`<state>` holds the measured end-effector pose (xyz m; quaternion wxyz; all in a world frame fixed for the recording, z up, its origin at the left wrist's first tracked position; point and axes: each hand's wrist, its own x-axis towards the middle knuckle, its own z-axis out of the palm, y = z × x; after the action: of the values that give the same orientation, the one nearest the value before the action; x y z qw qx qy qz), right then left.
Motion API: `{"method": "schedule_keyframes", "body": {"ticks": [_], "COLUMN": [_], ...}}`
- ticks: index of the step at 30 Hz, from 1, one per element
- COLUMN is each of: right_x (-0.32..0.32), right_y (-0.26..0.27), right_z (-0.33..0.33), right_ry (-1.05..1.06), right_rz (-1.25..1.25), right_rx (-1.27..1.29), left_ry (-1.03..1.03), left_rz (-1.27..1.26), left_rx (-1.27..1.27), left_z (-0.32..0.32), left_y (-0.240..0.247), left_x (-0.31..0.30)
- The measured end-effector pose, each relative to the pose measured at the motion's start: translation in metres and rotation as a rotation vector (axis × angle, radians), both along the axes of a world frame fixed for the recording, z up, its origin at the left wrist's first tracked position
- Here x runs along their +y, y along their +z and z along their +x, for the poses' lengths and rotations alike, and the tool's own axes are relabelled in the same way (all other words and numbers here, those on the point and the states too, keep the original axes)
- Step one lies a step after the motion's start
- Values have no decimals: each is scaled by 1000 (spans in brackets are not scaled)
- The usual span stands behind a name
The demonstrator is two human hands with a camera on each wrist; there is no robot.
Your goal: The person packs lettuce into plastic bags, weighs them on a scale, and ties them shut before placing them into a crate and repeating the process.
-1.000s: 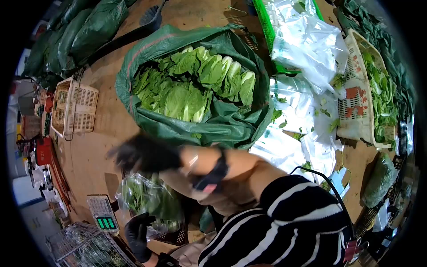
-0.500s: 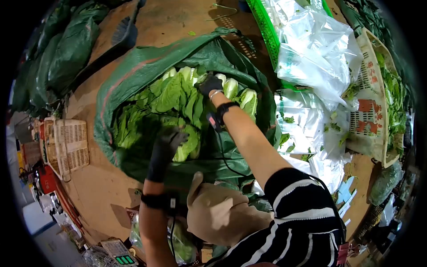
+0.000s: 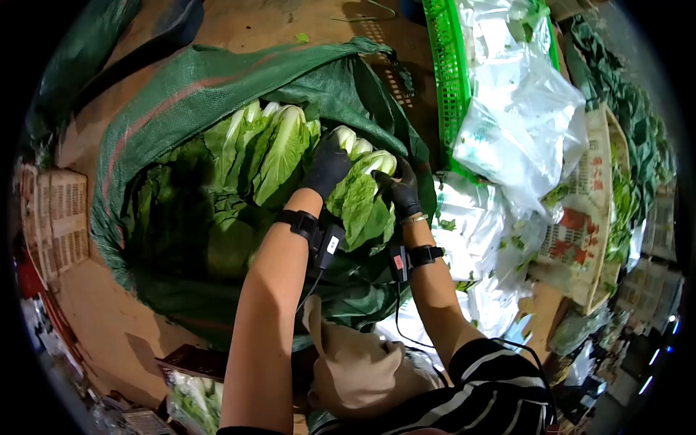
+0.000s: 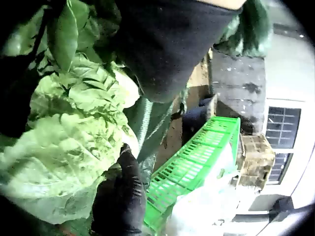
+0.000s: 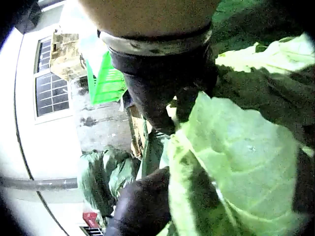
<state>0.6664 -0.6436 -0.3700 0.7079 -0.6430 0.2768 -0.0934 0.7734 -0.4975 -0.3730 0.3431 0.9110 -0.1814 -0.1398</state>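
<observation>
Heads of romaine lettuce [image 3: 283,141] lie in a row inside a large open green woven sack [image 3: 156,109], white butts toward its far edge. Both hands wear black gloves and are down in the right part of the sack. Between them is a leafy lettuce head [image 3: 362,199]. My left hand [image 3: 328,168] grips its left side by the pale butts, fingers mostly hidden by leaves. On the other side, my right hand [image 3: 402,190] curls its thumb and fingers round the butt end. In the right wrist view, a broad lettuce leaf [image 5: 241,147] hangs below the right glove.
A green plastic crate [image 3: 453,94] with clear plastic bags [image 3: 522,109] stands right of the sack. Farther right is a cream basket [image 3: 580,217] of greens. Another basket [image 3: 61,217] stands at the left. Bagged lettuce [image 3: 192,399] sits near the body, below the sack.
One second ago one hand was over the table and the other beside the bagged lettuce. Both reached into the sack, and the left hand moved right to join the right hand at the lettuce.
</observation>
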Motion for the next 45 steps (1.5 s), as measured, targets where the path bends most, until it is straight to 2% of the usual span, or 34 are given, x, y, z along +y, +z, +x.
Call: {"method": "schedule_keyframes", "body": {"ticks": [1, 2, 3, 5, 6, 7, 9, 11, 12, 13, 15, 16, 17, 18, 20, 21, 22, 24, 25, 27, 29, 30, 31, 32, 33, 34, 36, 37, 38, 40, 42, 43, 44, 45], "right_x": [-2, -3, -5, -7, -9, -7, 3, 9, 11, 12, 11, 6, 5, 9, 5, 0, -9, -14, -12, -7, 8, 5, 10, 15, 27, 27, 21, 22, 23, 22, 20, 27, 19, 32], "right_y": [4, 8, -1, -29, -20, -24, -32, 0, 7, 13, 10, -8, -19, -12, -31, -44, -50, -43, -35, -35, -22, -18, 0, 23, 47, 45, 85, 109, 144, 196, 242, 272, 297, 310], "right_z": [-1, -3, -6, -16, -15, -18, -26, -23, -24, -24, -32, -43, -52, -55, -67, -75, -73, -75, -69, -75, -83, -93, -96, -106, -109, -113, -107, -97, -87, -72, -66, -65, -63, -65], "right_ry": [84, 83, 94, -3, 95, 109, -115, 37, 11, -20, -38, -29, -25, -83, -27, 15, 65, 97, 143, 95, 35, 319, 498, 296, 97, 146, 246, 184, 295, 372, 424, 444, 657, 512], "right_rz": [-98, -374, -386, -759, -430, -437, -144, -219, -104, 4, 117, 205, 296, 187, 244, 302, 284, 270, 263, 290, 526, 98, -360, -75, 211, 197, 122, 161, 24, -130, -220, -15, -669, -298], "right_rx": [28, -1, 0, 229, 205, 210, 303, 220, 328, 433, 437, 341, 244, 307, 231, 146, 228, 228, 211, 202, 65, 41, -24, 130, 282, -84, -173, -216, -302, -494, -478, -533, -654, -627], "left_ry": [18, 65, 109, 48, -2, -48, -77, -247, -380, -222, -156, -147, 8, 167, 4, -22, -24, -103, -100, -275, -249, -239, -227, -219, -304, -383, -276, -251, -234, -238, -266, -272, -259, -190], "left_rz": [-17, 53, 125, 187, 302, 415, 421, 448, 619, 426, 68, 62, -42, -144, 8, 95, 90, 259, 252, 5, 10, -63, -136, -126, -309, -496, -570, -666, -660, -808, -812, -746, -735, -746], "left_rx": [14, 71, 122, 198, 169, 142, 108, 105, 13, 109, 288, 293, 401, 507, 524, 426, 437, 146, 139, 560, 452, 433, 413, 416, 479, 531, 487, 423, 399, 63, -60, -160, -283, -305], "left_z": [-2, -7, -8, -2, -4, -5, -1, 1, 3, 3, 9, 9, 10, 12, 12, 7, 3, -2, 1, 9, -5, -14, -20, -25, -29, -32, -47, -52, -56, -65, -86, -104, -124, -152], "left_y": [-5, -9, -10, 6, 17, 20, 11, -4, 27, 15, -4, 2, 11, 17, 14, -12, -12, -5, 2, 13, 20, 30, 43, 54, 66, 82, 128, 145, 167, 220, 276, 309, 329, 348], "left_x": [5, 11, 13, 12, 8, 4, -2, -3, -4, 1, 13, 12, 9, 7, 0, -7, -8, -9, -5, 7, 9, 17, 26, 32, 39, 46, 58, 63, 68, 82, 105, 123, 142, 160]}}
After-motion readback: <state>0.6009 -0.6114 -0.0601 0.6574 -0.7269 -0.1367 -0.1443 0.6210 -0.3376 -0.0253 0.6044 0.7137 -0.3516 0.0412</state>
